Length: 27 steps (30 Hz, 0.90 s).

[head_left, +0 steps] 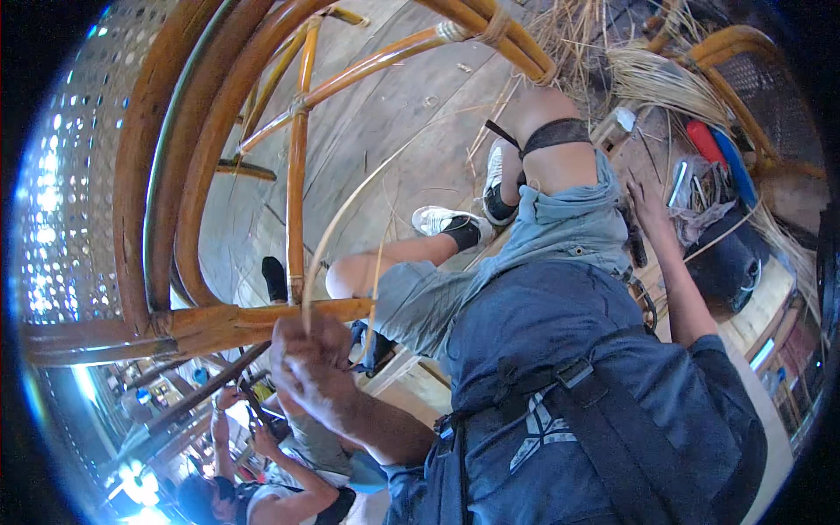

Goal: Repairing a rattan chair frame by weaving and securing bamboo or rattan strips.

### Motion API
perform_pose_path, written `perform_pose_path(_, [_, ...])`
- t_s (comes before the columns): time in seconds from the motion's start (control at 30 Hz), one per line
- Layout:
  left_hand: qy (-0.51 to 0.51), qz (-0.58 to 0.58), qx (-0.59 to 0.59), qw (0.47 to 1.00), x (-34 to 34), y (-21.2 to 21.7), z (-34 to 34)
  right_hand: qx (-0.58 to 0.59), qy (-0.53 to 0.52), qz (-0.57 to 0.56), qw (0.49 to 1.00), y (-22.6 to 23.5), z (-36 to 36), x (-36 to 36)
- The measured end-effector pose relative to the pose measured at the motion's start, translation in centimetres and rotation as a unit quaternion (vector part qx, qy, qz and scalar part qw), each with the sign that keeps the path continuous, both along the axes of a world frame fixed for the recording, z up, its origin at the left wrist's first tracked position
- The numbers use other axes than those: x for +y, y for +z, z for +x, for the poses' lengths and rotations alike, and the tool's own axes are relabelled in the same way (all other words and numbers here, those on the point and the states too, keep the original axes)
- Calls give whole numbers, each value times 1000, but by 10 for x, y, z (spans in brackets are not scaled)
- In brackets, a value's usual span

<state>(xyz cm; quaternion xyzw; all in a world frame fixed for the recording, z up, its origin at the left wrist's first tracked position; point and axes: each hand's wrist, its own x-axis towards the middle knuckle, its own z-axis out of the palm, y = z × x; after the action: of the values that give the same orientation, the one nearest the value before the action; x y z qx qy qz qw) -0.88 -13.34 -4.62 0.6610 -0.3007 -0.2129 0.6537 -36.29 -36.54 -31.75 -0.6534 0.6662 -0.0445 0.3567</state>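
My left hand (313, 363) is closed on a pale rattan strip (327, 238), which rises from the fist and curves off toward the far right. That fist is right beside the lower rail (236, 331) of a brown rattan chair frame (298, 175); whether it touches the rail I cannot tell. My right hand (646, 203) holds nothing visible. Its fingers are stretched out beside my knee, close to a clear plastic bag (700, 188) with thin tools or metal pieces in it. A thin loose strand (378, 271) hangs near my left hand.
A woven cane panel (70, 192) stands at the far left. Rattan strips (669, 83) lie bundled at the upper right, near a red-handled object (705, 142) and a dark bag (722, 267). Another person (289, 490) works at the lower left. My legs rest on the plank floor (385, 131).
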Motion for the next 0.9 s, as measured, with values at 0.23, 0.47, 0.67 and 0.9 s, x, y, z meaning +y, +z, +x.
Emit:
perform_pose_path(0.23, [125,-119,-60,983,-43,-34,-23,40,119,-163,979,1,-34,20])
perform_pose_path(0.47, [-80,-109,-249,959,-89,-47,-64,-381,131,400,823,135,114,38])
perform_pose_path(0.67, [-125,-106,-6,986,-69,-32,-90,-635,153,331,681,136,190,44])
perform_pose_path(0.9, [133,31,229,964,40,-99,-16,-782,84,101,609,252,102,-124])
